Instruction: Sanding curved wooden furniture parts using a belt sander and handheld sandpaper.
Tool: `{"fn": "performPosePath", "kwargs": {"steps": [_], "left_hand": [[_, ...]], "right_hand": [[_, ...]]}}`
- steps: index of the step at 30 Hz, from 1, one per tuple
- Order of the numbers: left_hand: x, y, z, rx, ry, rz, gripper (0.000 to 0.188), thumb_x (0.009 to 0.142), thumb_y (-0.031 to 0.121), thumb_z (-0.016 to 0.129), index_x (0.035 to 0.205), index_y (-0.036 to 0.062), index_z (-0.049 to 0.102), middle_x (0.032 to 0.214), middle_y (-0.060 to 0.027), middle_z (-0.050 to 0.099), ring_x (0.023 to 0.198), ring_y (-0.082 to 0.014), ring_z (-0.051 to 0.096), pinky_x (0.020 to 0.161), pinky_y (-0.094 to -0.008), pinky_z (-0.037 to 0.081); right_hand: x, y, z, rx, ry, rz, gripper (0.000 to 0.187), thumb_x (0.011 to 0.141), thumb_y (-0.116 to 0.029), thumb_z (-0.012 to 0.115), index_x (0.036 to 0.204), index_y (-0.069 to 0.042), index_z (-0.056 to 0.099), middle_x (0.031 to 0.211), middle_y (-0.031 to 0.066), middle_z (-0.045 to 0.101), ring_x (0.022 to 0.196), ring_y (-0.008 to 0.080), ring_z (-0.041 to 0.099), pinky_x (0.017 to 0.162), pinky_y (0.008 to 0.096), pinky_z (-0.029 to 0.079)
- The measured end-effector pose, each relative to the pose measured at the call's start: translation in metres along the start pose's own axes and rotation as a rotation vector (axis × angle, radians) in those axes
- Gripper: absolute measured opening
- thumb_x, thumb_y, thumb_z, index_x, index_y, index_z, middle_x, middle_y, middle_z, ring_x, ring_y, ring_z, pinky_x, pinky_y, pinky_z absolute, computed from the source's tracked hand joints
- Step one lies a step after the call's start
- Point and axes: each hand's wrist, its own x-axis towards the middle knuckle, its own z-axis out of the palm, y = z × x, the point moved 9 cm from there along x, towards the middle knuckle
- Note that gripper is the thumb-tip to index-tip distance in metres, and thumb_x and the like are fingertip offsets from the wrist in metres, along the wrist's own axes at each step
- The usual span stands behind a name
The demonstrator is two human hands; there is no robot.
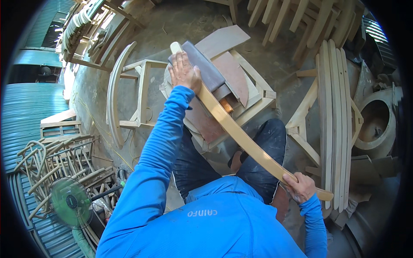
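A long curved wooden slat [243, 139] runs diagonally from the far middle to the near right. My left hand [185, 71] lies over it near its rounded far end, fingers forward and thumb at the right side, gripping it. At the near end, my right hand [300, 187] is closed around the slat, its tip sticking out beyond. Against the slat's right side, by my left hand, sits a grey block-like tool [205, 66] with an orange part [226, 105] at its near end. Whether the two touch all along is hidden. Reddish boards [230, 73] lie under them on a wooden frame stand [254, 109].
More curved slats stand on a frame at the right [333, 124] and left [116, 94]. Wooden parts are piled at the far right [309, 21] and far left [101, 34]. A green fan [71, 202] is at the near left. A yellow cord [122, 159] crosses the floor.
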Motion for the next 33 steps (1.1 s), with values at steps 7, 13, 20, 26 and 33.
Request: {"fn": "performPosePath", "kwargs": {"steps": [7, 13, 20, 26, 33], "left_hand": [[0.087, -0.048, 0.001, 0.002, 0.024, 0.003, 0.074, 0.098, 0.034, 0.05, 0.161, 0.0041, 0.028, 0.169, -0.0134, 0.025, 0.159, -0.0313, 0.016, 0.126, -0.058, 0.016], [0.143, -0.08, 0.002, 0.052, 0.0, -0.041, 0.072, 0.1, 0.038, 0.039, 0.163, 0.0043, 0.023, 0.171, -0.0132, 0.021, 0.159, -0.032, 0.014, 0.127, -0.0569, 0.017], [-0.007, 0.021, 0.006, 0.066, 0.005, 0.021, 0.085, 0.093, 0.037, 0.059, 0.161, -0.001, 0.025, 0.17, -0.0188, 0.021, 0.159, -0.0366, 0.012, 0.127, -0.0555, 0.018], [-0.126, 0.08, -0.005, -0.044, 0.0, -0.034, 0.088, 0.088, 0.029, 0.06, 0.161, -0.0023, 0.023, 0.17, -0.0199, 0.019, 0.16, -0.0367, 0.008, 0.126, -0.0593, 0.015], [-0.071, 0.06, -0.002, -0.02, 0.034, -0.054, 0.082, 0.089, 0.029, 0.056, 0.161, 0.0002, 0.027, 0.17, -0.0145, 0.022, 0.16, -0.0321, 0.011, 0.127, -0.0581, 0.013]], "right_hand": [[0.084, -0.022, 0.006, -0.045, 0.003, 0.058, 0.072, 0.081, -0.025, 0.081, 0.148, -0.034, 0.055, 0.083, 0.008, 0.055, 0.063, 0.0274, 0.062, 0.054, 0.0397, 0.05], [0.141, -0.042, 0.02, -0.034, 0.085, 0.076, 0.073, 0.089, -0.029, 0.076, 0.155, -0.035, 0.045, 0.083, 0.0104, 0.054, 0.061, 0.0309, 0.064, 0.055, 0.043, 0.055], [0.064, -0.036, 0.032, 0.071, 0.051, 0.113, 0.076, 0.086, -0.026, 0.079, 0.154, -0.032, 0.046, 0.085, 0.0096, 0.055, 0.067, 0.0305, 0.066, 0.058, 0.0422, 0.056], [-0.024, -0.019, 0.028, 0.087, -0.027, 0.081, 0.073, 0.082, -0.028, 0.082, 0.15, -0.03, 0.053, 0.085, 0.0087, 0.055, 0.066, 0.0288, 0.065, 0.057, 0.0413, 0.054], [0.032, -0.02, 0.023, 0.081, -0.035, 0.112, 0.071, 0.084, -0.029, 0.08, 0.15, -0.029, 0.053, 0.085, 0.01, 0.055, 0.065, 0.0298, 0.065, 0.057, 0.042, 0.054]]}}
